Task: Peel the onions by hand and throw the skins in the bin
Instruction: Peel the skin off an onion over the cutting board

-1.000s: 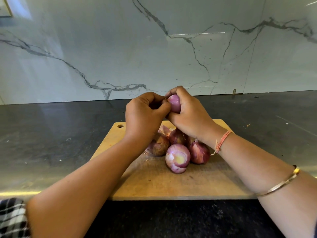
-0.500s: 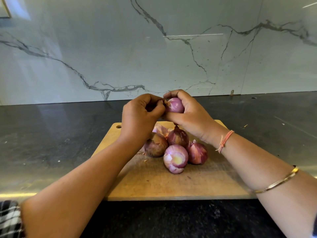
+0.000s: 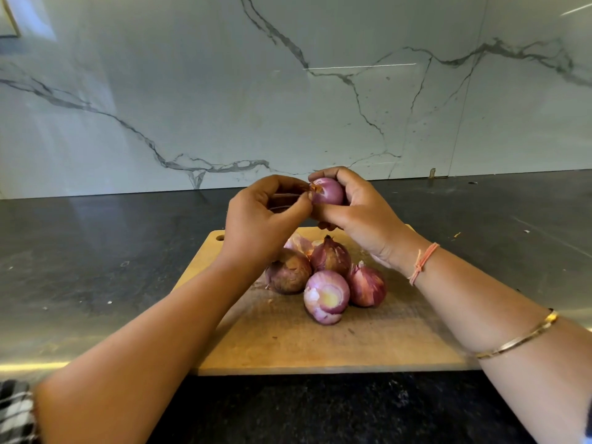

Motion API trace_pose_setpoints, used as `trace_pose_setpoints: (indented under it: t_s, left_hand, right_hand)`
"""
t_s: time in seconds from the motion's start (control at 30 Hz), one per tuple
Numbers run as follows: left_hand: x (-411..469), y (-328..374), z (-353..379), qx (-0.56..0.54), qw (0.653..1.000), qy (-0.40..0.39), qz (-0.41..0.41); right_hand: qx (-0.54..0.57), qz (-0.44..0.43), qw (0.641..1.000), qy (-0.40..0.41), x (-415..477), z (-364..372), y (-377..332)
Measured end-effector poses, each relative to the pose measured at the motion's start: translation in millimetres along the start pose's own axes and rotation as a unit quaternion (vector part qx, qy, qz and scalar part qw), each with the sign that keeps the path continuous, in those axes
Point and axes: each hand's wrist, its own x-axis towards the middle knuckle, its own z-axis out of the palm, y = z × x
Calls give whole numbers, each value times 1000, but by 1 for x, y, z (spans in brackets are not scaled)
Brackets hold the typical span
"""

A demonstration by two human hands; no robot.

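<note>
My right hand (image 3: 358,213) grips a small purple onion (image 3: 328,191) above the far edge of the wooden cutting board (image 3: 320,344). My left hand (image 3: 262,219) pinches a dry orange scrap of skin (image 3: 315,188) at the onion's left end between thumb and forefinger. Below my hands, several red onions lie bunched on the board: a peeled one (image 3: 326,297) in front, a brown-skinned one (image 3: 288,271) on the left, a dark one (image 3: 330,256) behind and one (image 3: 366,285) on the right. No bin is in view.
The board lies on a dark stone counter (image 3: 96,267) that runs back to a white marble wall (image 3: 288,91). Small skin flakes dot the board and the counter. A checked cloth (image 3: 14,411) shows at the bottom left corner.
Both hands have lifted a little with the onion, so more of the pile below shows. My left thumb and forefinger have drawn slightly away from the onion with a bit of skin.
</note>
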Motion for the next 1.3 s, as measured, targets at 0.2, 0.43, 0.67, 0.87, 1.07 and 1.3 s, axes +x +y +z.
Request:
trace_pose_setpoints:
  t_s: [0.2, 0.43, 0.67, 0.87, 1.07, 1.3]
  left_hand:
    - [0, -2, 2, 2, 1000, 21, 22]
    - [2, 0, 1, 56, 996, 35, 52]
    - [4, -2, 0, 78, 995, 34, 60]
    - [5, -3, 0, 60, 997, 37, 34]
    - [15, -8, -9, -51, 995, 55, -58]
    - [5, -7, -3, -13, 1000, -7, -19]
  right_hand:
    - [-77, -21, 997, 2, 2, 1, 5]
    - [-42, 0, 999, -8, 2, 3, 3]
    - [60, 59, 996, -45, 2, -2, -1]
    - [105, 80, 990, -51, 2, -5, -3]
    - [148, 81, 982, -78, -1, -3, -8]
    - [94, 44, 994, -36, 0, -7, -2]
